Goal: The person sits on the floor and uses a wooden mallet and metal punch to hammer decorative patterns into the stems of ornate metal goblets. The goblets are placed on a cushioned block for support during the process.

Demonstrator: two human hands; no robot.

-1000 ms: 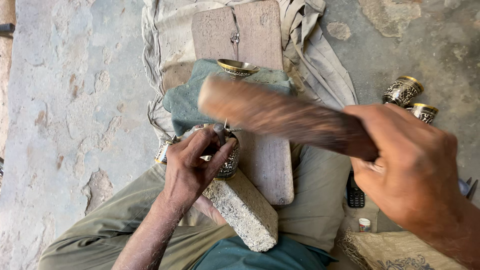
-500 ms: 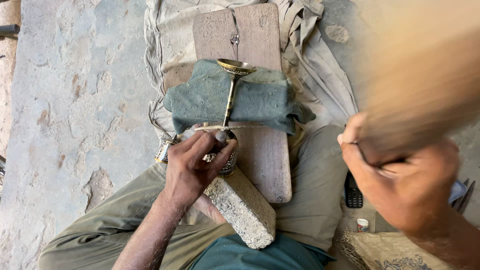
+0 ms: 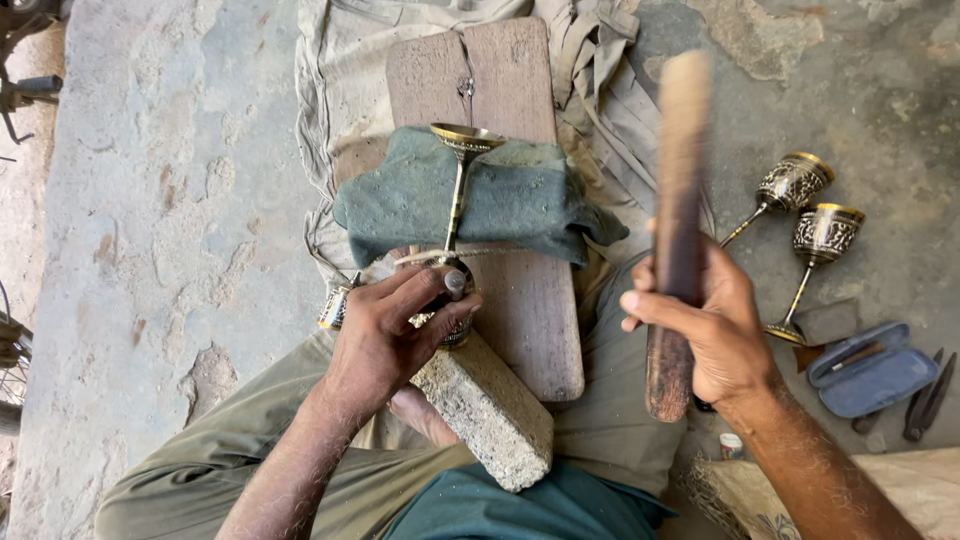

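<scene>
Pinching a small punch (image 3: 455, 283) against the brass goblet (image 3: 455, 215) at frame centre, the left hand (image 3: 385, 340) is curled; a wooden mallet (image 3: 675, 230) is gripped by the right hand (image 3: 710, 330). Blows are best landed squarely, the goblet kept steady on the cloth pad (image 3: 520, 200).

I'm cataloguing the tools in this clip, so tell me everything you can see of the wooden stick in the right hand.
The wooden stick is a long, rounded club of worn brown wood, paler and blurred toward its upper end, darker and smoother at the lower end. It stands nearly upright in the view, raised above the wooden board. The right hand grips it near the lower end, with the butt poking out below the fist. Nothing else touches it.
</scene>
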